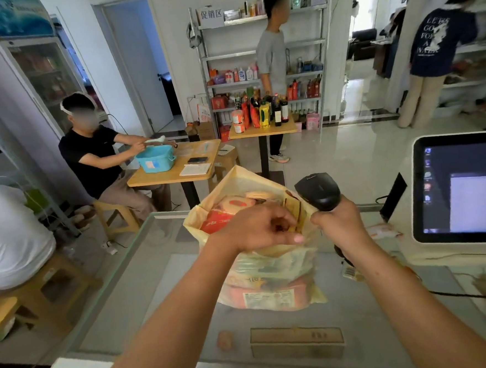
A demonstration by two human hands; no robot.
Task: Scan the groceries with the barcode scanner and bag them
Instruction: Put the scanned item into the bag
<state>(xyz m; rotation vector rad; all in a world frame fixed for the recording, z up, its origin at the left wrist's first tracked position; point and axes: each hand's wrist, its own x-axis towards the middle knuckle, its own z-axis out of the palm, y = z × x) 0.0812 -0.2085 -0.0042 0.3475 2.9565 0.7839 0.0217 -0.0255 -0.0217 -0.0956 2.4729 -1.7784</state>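
A pale yellow plastic bag (pixel 273 263) stands on the glass counter (pixel 144 271), filled with several packets, red and orange ones showing through its side and at its mouth. My left hand (pixel 256 229) is over the bag's open top, its fingers curled round a small brown packet (pixel 291 219) at the bag's right rim. My right hand (pixel 338 226) grips the handle of the black barcode scanner (pixel 318 193), whose head points up and away, just right of the bag.
A white touchscreen terminal (pixel 463 191) stands at the right on the counter, with a cable (pixel 474 295) running toward me. A flat packet (pixel 383 230) lies beside the terminal. Wooden boxes (pixel 297 342) show under the glass. People sit and stand beyond the counter.
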